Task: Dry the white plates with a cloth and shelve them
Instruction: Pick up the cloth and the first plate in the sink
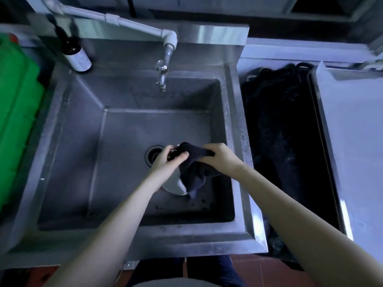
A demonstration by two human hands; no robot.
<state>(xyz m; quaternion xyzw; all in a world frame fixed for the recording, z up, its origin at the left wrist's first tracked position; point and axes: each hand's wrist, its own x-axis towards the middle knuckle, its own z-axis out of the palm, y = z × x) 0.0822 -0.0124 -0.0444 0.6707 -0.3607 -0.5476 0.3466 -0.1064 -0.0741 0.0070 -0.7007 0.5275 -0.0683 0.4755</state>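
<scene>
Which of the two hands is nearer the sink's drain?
The left hand: it overlaps the drain in the picture, while the right hand grips the dark cloth nearer the sink's right wall.

Plate (pixel 172 186) mostly hidden under cloth (pixel 194 168); green crate (pixel 16 112) cut at left edge.

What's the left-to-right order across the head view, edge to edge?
Green crate → bottle → left hand → right hand → black bag → metal tray. Tap, cloth and plate overlap the hands, so they are skipped.
</scene>
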